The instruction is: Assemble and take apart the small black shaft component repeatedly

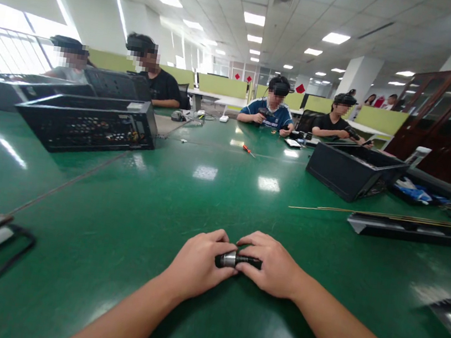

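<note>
A glossy green counter (153, 203) spreads across the room, with people (273, 111) seated along its far side. A black case (89, 124) stands far left, a dark box (330, 170) far right, and a red screwdriver (247, 149) lies between. A long black rail (418, 232) lies right. Near the middle, the left hand (201, 258) and right hand (269, 265) grasp a dark cylinder (230, 258), long axis left to right, silver band leftward.
</note>
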Action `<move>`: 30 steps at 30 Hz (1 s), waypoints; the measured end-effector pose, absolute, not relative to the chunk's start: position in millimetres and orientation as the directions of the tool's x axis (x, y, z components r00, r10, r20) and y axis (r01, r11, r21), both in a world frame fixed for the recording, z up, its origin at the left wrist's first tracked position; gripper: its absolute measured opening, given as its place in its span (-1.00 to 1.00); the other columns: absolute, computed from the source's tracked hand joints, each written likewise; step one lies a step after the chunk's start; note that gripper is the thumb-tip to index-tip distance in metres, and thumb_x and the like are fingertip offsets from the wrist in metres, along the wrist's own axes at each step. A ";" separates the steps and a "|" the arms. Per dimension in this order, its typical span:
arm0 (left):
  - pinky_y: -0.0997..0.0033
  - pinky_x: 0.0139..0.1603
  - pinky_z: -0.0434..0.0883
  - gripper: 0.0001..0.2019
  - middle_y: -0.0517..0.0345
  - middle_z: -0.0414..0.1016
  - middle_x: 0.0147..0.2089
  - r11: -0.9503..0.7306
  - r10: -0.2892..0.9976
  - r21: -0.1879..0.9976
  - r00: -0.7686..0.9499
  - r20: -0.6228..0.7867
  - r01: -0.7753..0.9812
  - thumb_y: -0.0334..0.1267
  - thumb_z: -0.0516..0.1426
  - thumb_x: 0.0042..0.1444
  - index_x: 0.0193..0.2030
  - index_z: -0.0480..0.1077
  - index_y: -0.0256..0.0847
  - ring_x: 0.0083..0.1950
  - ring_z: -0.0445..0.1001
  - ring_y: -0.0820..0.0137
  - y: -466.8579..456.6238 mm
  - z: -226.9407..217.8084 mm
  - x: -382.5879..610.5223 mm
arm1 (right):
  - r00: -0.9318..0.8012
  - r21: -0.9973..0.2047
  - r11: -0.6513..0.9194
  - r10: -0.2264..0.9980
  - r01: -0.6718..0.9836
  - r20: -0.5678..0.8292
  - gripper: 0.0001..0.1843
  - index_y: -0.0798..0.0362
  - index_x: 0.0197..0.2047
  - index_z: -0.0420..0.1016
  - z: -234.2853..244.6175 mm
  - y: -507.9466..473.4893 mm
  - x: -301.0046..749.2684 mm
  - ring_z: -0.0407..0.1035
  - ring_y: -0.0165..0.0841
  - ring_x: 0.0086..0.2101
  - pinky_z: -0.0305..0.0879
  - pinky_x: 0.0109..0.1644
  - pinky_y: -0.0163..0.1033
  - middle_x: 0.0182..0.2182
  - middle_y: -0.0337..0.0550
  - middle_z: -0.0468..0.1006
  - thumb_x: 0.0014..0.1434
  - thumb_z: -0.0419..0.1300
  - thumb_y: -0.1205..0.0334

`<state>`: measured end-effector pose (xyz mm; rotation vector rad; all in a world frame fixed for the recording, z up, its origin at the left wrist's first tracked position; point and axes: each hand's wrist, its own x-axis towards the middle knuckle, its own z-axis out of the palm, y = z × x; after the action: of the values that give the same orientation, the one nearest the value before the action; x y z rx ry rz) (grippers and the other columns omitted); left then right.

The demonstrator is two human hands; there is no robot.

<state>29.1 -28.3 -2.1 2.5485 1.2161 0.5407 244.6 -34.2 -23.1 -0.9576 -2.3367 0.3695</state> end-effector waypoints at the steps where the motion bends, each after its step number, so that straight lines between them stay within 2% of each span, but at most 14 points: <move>1: 0.34 -0.14 0.40 -0.80 0.19 0.54 -0.16 -0.610 0.789 0.396 0.574 0.220 0.686 -0.19 0.27 0.08 -0.11 0.58 0.00 -0.16 0.53 0.30 -28.2 -2.6 28.5 | -0.579 -0.442 0.708 0.706 0.551 0.407 -0.81 0.01 -0.09 0.63 -23.7 -34.2 244.1 0.41 -0.23 -0.03 0.33 0.10 -0.09 -0.03 -0.09 0.58 0.26 0.24 0.21; 8: 0.30 -0.08 0.41 -0.78 0.17 0.57 -0.14 -0.604 0.797 0.424 0.526 0.298 0.675 -0.27 0.30 0.02 -0.14 0.55 -0.06 -0.12 0.53 0.27 -28.1 -3.8 26.9 | -0.570 -0.418 0.692 0.722 0.589 0.393 -0.82 0.03 -0.11 0.62 -23.3 -36.0 244.6 0.41 -0.24 -0.03 0.33 0.10 -0.10 -0.02 -0.09 0.57 0.31 0.20 0.20; 30: 0.31 -0.08 0.44 -0.80 0.13 0.54 -0.17 -0.616 0.788 0.469 0.497 0.364 0.633 -0.32 0.28 0.02 -0.17 0.51 -0.12 -0.15 0.51 0.29 -29.0 -6.7 29.4 | -0.587 -0.422 0.706 0.708 0.569 0.393 -0.80 0.04 -0.13 0.63 -15.9 -35.2 246.5 0.42 -0.26 -0.08 0.36 0.07 -0.12 -0.11 -0.07 0.59 0.34 0.17 0.20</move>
<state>29.4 -29.0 -6.7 2.4702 1.2030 0.8103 246.5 -35.2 -15.9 -0.9732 -2.3701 0.3396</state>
